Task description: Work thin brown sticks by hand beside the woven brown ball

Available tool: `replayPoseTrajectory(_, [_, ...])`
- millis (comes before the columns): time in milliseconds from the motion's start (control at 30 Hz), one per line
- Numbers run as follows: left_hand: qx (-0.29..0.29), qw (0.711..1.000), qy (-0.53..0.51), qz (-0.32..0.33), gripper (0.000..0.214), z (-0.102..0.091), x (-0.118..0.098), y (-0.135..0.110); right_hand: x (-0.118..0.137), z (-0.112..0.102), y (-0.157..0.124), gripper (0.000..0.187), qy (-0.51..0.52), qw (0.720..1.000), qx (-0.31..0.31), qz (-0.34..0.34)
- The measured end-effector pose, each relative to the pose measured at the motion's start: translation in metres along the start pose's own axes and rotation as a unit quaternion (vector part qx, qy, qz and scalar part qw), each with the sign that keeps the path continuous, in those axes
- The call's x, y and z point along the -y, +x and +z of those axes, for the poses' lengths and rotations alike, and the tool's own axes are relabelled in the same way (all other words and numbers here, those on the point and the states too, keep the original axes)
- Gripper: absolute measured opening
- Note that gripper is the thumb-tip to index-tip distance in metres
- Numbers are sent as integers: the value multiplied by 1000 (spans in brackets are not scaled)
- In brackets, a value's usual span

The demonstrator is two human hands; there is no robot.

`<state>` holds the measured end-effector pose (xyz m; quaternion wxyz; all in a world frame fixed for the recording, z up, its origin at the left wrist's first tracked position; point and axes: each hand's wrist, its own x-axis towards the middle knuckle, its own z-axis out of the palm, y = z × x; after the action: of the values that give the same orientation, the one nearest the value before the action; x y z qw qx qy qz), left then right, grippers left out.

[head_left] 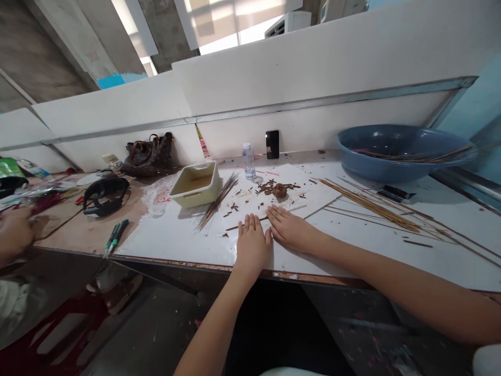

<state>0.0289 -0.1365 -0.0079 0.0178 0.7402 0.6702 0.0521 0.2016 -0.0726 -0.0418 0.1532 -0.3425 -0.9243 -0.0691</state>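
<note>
Watching this one remotely through the head cam, and from my end both hands are just lying flat on a white sheet (313, 219), palms down, fingers stretched out, not gripping anything. The left hand (251, 248) and right hand (291, 227) sit almost side by side, and the closest thing to them is a thin dark stick (238, 226) running right by the fingertips, though I can't tell if they're actually touching it. Progress-wise, all I can go on is how stuff lies: a fanned bunch of thin bamboo skewers (217, 202) sits left of the hands, a longer spread of skewers (370, 211) is laid out to the right, and brown shavings (270, 187) are scattered around a brown lump (279, 190). Loose bits are all over, and I don't see anything tied together. For containers, there's a blue plastic basin (403, 149) at the far right with long sticks lying in it and poking past the rim, plus a cream plastic tray (193, 185) with something brownish in the bottom, no idea what. A clear water bottle (248, 161) stands upright near a phone (272, 144) at the back of the tabletop (66, 230), and over at the left edge there's a co-worker's hand (13, 235), well apart from the person's own
</note>
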Motion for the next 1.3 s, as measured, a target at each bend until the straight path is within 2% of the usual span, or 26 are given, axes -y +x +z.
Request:
replayPoseTrajectory(233, [-8, 1000, 3, -6, 68, 0, -2, 7, -9, 0, 3, 62, 4, 1000, 17, -12])
replayPoseTrajectory(467, [4, 1000, 29, -12, 70, -2, -9, -9, -3, -13, -1, 58, -25, 999, 18, -37])
replayPoseTrajectory(700, [-13, 999, 34, 0, 68, -2, -9, -24, 7, -15, -3, 58, -42, 998, 48, -17])
replayPoseTrajectory(1033, [3, 1000, 25, 12, 67, -4, -6, -23, 0, -23, -1, 53, -12, 998, 50, -26])
replayPoseTrajectory(1300, [1, 1000, 20, 10, 68, -5, -7, -24, -1, -26, -1, 52, -23, 996, 63, -59])
